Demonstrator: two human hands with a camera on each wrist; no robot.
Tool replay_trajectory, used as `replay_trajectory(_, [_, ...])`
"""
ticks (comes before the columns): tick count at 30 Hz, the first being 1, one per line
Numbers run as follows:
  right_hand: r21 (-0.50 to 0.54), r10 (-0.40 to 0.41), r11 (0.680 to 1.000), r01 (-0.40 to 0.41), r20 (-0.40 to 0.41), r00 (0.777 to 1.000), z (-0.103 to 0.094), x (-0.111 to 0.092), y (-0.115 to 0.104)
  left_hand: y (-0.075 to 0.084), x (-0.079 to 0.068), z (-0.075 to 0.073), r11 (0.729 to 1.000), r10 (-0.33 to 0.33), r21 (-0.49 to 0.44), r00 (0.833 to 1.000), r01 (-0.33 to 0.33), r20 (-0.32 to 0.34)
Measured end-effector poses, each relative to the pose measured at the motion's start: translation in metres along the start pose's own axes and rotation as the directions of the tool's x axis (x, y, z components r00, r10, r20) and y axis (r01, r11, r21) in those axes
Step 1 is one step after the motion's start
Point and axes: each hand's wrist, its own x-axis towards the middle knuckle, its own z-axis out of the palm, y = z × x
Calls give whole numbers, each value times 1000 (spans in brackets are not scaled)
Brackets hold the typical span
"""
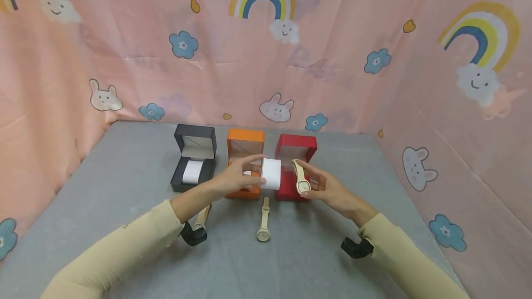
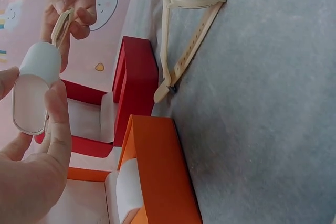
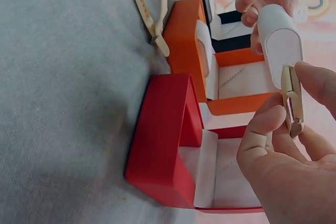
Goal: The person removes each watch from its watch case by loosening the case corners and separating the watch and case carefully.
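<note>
My left hand [image 1: 238, 177] grips a white watch cushion [image 1: 271, 173] by its sides, raised in front of the red watch box [image 1: 296, 142]. Just to the right, my right hand [image 1: 330, 191] pinches a cream wristwatch [image 1: 303, 186] with its strap folded. In the right wrist view, the watch [image 3: 292, 98] overlaps one flat end of the cushion [image 3: 281, 40]; whether they touch I cannot tell. The lid of the red box stands up, and no cushion shows inside it in the right wrist view.
Left of the red box stand an orange watch box [image 1: 246, 136] and a black one [image 1: 195, 133], lids up, each with a white cushion. Two more cream watches, one at the middle [image 1: 264, 225] and one by my left sleeve [image 1: 202, 219], lie on the grey cloth [image 1: 307, 262].
</note>
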Motion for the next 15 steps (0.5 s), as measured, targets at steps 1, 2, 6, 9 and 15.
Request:
replay_trajectory(1, [6, -1, 1000, 1, 1, 1000, -1, -1, 0, 0, 0, 1, 1000, 0, 4, 1000, 0, -2])
replay_trajectory(2, [12, -1, 1000, 1, 3, 1000, -1, -2, 1, 0, 0, 3, 1000, -1, 8, 1000, 1, -4])
replay_trajectory(6, [23, 14, 1000, -14, 3, 1000, -4, -7, 3, 2, 2, 8, 999, -14, 30, 1000, 15, -13])
replay_trajectory(9, [24, 27, 999, -27, 8, 1000, -6, -11, 6, 4, 4, 12, 999, -23, 44, 1000, 23, -13])
replay_trajectory(15, [22, 17, 1000, -17, 18, 1000, -13, -18, 12, 2, 7, 16, 1000, 12, 8, 1000, -12, 9])
